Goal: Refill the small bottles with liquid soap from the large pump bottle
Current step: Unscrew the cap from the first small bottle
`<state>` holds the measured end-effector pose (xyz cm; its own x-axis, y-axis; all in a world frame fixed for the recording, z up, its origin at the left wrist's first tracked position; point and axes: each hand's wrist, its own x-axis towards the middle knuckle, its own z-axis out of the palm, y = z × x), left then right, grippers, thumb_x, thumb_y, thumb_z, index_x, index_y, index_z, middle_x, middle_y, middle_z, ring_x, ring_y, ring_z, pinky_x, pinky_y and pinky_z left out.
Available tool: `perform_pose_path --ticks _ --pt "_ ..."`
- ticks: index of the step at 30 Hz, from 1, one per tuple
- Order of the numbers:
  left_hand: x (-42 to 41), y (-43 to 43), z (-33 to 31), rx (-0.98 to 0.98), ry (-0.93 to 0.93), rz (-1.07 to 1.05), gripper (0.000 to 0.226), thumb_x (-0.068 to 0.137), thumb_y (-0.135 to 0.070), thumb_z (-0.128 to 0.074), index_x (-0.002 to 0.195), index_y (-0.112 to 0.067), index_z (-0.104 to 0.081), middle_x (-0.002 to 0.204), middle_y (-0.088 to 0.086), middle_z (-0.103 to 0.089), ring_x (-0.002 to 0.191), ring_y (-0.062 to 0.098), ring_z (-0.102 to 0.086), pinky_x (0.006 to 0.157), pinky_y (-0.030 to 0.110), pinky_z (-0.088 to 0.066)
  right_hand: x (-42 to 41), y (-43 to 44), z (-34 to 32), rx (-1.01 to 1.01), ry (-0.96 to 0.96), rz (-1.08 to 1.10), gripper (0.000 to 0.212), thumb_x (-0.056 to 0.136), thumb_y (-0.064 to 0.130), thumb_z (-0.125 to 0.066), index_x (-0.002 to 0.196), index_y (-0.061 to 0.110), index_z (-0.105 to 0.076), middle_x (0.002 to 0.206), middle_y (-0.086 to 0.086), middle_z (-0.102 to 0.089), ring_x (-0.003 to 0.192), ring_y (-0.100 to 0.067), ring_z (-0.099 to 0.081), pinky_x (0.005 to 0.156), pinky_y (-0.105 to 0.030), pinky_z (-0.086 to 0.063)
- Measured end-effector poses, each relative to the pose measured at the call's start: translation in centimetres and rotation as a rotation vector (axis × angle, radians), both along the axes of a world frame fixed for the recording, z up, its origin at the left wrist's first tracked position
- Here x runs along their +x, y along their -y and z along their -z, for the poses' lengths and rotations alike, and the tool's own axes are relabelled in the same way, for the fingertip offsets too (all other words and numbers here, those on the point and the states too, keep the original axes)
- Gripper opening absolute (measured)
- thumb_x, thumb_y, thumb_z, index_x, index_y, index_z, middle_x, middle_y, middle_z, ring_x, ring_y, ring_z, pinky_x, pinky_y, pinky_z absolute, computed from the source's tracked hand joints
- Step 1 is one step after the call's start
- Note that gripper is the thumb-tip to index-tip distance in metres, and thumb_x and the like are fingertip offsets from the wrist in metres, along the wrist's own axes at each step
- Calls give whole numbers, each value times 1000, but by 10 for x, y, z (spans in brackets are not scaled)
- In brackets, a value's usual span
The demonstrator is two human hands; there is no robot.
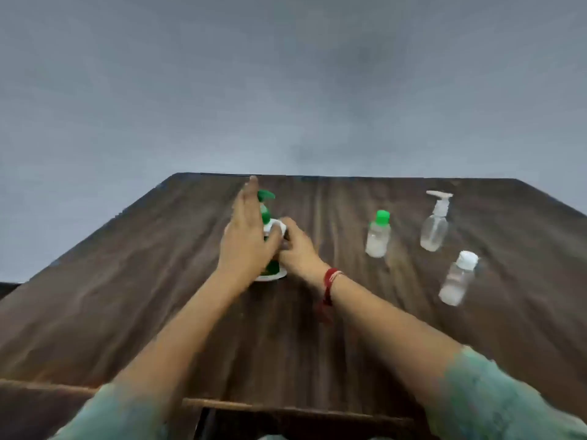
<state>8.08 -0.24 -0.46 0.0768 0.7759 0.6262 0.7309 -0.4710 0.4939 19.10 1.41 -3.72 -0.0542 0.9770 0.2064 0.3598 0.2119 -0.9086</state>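
The large pump bottle (266, 208), white with a green pump head, stands on the dark wooden table (178, 281), left of centre and mostly hidden by my hands. My left hand (246, 236) is in front of it with straight fingers pointing up past the pump, thumb against the bottle's shoulder. My right hand (293, 246) has its fingers curled around the bottle's right side. To the right stand a small clear bottle with a green cap (378, 234), a clear bottle with a white pump (435, 221) and a small clear bottle with a white cap (458, 278).
A red thread bracelet (329, 285) circles my right wrist. The table's far edge (349, 176) meets a plain grey wall. The near wooden edge (222, 404) runs below my forearms. The picture is blurred by motion.
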Motion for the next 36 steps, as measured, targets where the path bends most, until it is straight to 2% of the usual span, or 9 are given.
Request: perform_pose_path --ticks 3,7,9,12,16,20,25,31,36 --pt "0 3 2 38 -56 -42 83 85 -18 -62 152 -7 -13 151 19 -27 128 37 -42 96 48 -44 -6 9 3 3 -42 24 33 77 3 -67 107 11 -54 105 -13 -65 94 -21 -61 88 -42 -51" --pt "-2 7 1 75 -144 -110 81 88 -25 -55 151 0 -11 155 22 -20 139 38 -31 105 53 -35 -9 19 1 -1 -22 46 33 81 11 -66 112 13 -55 109 -13 -67 101 -31 -63 88 -50 -52" --pt "-1 9 0 95 -192 -132 82 84 -33 -44 151 0 -11 151 24 -28 132 41 -38 103 55 -36 -10 21 -1 -15 -20 36 37 79 11 -67 114 15 -56 112 -15 -67 104 -32 -63 90 -53 -51" --pt "2 10 0 108 -219 -166 82 82 -28 -46 149 4 -12 144 28 -37 125 44 -44 96 56 -41 -10 20 2 -14 -1 51 43 71 16 -66 112 17 -56 108 -16 -68 102 -34 -64 88 -56 -52" --pt "6 12 0 125 -238 -216 81 84 -18 -57 148 7 -14 136 32 -42 117 46 -48 90 54 -44 -7 25 0 12 39 44 42 86 8 -64 126 13 -52 117 -15 -65 108 -31 -61 92 -48 -50" --pt "8 14 2 126 -249 -257 81 82 -26 -49 148 7 -16 131 30 -44 113 46 -48 86 55 -45 -5 27 1 -3 94 31 48 88 14 -65 132 15 -45 125 -12 -61 114 -31 -58 96 -45 -49" --pt "11 22 6 183 -247 -253 84 83 -35 -48 150 2 -13 146 29 -30 137 43 -26 108 62 -22 32 41 -5 1 219 47 81 82 32 -76 147 22 -30 148 -8 -39 135 -25 -40 111 -43 -36" --pt "40 32 13 337 -328 -143 81 86 -44 -43 150 -2 -15 153 20 -26 144 36 -17 115 56 -13 100 57 -29 125 316 276 75 82 33 -75 144 18 -36 144 -9 -37 136 -24 -35 110 -30 -24" --pt "73 36 21 349 -339 -47 82 85 -44 -45 150 -3 -15 156 18 -24 146 32 -8 116 54 -11 131 68 -19 71 274 440 69 83 34 -74 141 19 -40 143 -8 -38 136 -24 -35 111 -35 -26"
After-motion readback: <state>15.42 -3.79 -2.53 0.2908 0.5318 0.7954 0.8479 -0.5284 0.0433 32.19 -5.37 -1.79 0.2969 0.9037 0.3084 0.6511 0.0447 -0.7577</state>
